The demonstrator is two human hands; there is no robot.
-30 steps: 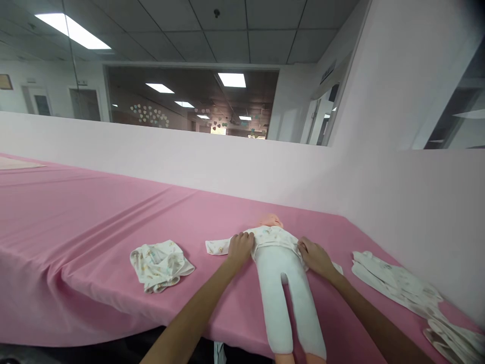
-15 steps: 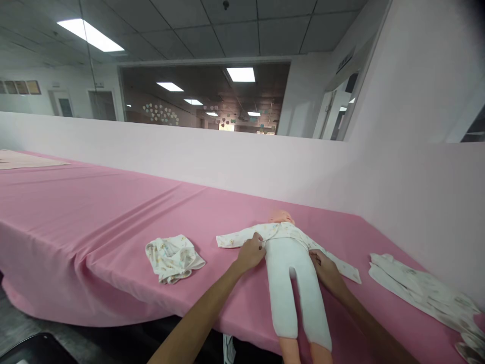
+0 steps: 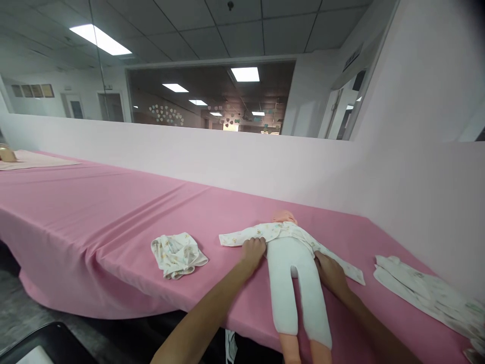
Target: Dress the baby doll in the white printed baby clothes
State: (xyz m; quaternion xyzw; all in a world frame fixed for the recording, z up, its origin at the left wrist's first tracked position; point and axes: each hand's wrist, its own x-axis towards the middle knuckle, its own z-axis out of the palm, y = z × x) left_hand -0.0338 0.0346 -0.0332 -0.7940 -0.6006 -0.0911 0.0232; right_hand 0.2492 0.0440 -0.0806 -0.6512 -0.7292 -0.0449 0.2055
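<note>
A baby doll lies on its back on the pink cloth, its head [image 3: 285,217] toward the wall. It wears a white patterned long-sleeved baby shirt [image 3: 290,231] with both sleeves spread out, and white leggings [image 3: 292,263]. My left hand [image 3: 253,253] is closed at the shirt's left edge, below the sleeve, its fingertips curled out of sight. On the other side of the doll's waist, my right hand [image 3: 331,273] pinches the shirt's lower edge. The doll's bare lower legs [image 3: 291,348] point toward me.
A crumpled patterned garment [image 3: 179,255] lies to the left. More white baby clothes [image 3: 428,290] lie at the right, near the wall. The pink tablecloth [image 3: 132,212] drapes over the table's front edge. A black chair [image 3: 56,338] stands at the lower left.
The view has turned slightly left. My left hand's fingers have lowered and curled in at the shirt's side. My right hand stays at the other side, with the shirt edge slightly lower there.
</note>
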